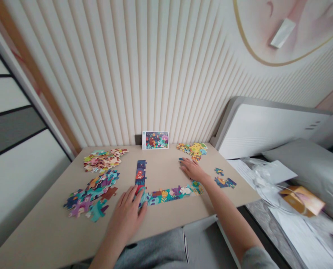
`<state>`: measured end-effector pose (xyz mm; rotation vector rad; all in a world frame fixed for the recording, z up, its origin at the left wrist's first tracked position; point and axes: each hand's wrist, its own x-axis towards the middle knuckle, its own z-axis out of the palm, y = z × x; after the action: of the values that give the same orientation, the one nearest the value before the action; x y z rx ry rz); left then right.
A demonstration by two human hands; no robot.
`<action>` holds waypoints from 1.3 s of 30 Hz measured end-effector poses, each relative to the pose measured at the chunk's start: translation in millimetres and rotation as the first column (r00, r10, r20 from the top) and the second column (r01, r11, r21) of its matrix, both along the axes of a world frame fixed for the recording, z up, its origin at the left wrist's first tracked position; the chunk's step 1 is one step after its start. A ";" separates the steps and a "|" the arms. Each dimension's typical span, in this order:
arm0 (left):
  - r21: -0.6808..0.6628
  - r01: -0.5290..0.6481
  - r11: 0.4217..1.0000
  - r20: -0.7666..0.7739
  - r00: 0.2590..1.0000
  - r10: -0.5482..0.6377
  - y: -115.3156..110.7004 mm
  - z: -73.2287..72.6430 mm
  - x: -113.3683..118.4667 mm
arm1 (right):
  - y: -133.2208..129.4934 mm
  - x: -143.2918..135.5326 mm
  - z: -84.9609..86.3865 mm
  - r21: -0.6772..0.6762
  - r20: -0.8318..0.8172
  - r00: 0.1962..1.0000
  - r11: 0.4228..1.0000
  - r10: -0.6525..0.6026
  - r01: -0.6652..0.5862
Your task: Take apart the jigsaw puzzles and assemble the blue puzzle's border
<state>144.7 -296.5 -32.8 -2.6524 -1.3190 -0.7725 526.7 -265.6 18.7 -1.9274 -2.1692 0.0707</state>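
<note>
An L-shaped strip of joined jigsaw pieces lies on the table, with a dark blue upright part [141, 168] and a teal bottom row [170, 195]. My left hand [129, 209] rests on the corner of this strip, fingers extended and thumb apart, covering some pieces. Farther right, my right hand [194, 170] lies palm down with its fingers stretched out. A small dark blue puzzle piece [180, 159] shows at its fingertips, partly covered by them. Below that wrist is the right end of the bottom row, with a green and yellow piece [196, 184].
Loose pieces lie in a reddish pile [101, 161], a blue-purple pile [93, 194] and a yellow pile [194, 149]. A few blue pieces [225, 182] sit at right. The picture box [155, 140] leans against the ribbed wall [155, 74]. Beside the table [48, 224] is a bed [273, 127].
</note>
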 end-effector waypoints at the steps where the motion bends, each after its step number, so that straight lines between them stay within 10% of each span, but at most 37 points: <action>1: 0.001 -0.002 1.000 -0.005 1.000 0.002 0.1 -0.2 -0.1 | -4.6 3.1 2.5 0.037 0.000 1.000 0.999 0.010 -0.010; 12: -0.009 0.001 1.000 -0.031 1.000 -0.001 2.4 -3.1 -1.0 | -146.8 180.4 20.2 -0.085 0.071 0.801 0.796 -0.594 0.599; 18: -0.052 0.001 0.999 -0.019 1.000 -0.002 4.8 -6.4 -1.3 | -180.0 188.7 -15.1 -0.090 -0.142 0.817 0.829 -0.559 0.552; 23: -0.043 -0.010 0.999 -0.044 0.999 0.008 2.3 -3.3 0.4 | -181.2 188.8 -18.1 0.026 -0.379 0.687 0.735 -0.620 0.678; 27: -0.062 0.002 0.998 -0.105 0.994 -0.009 4.6 12.0 -2.5 | -162.1 171.3 3.2 0.099 -0.682 0.557 0.695 -0.474 0.712; 33: -0.195 0.021 0.980 -0.241 0.968 -0.069 30.8 58.6 8.5 | -93.9 84.4 37.6 0.040 -0.934 0.336 0.897 -0.123 0.440; 39: -0.158 0.126 0.979 -0.023 0.991 -0.131 80.1 79.2 60.8 | 2.6 -20.6 38.7 0.024 -0.938 0.346 0.991 -0.022 0.130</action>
<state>205.5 -216.4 46.4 -2.8841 -1.2600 -0.6606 506.1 -263.0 57.4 -1.3120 -1.2059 0.8392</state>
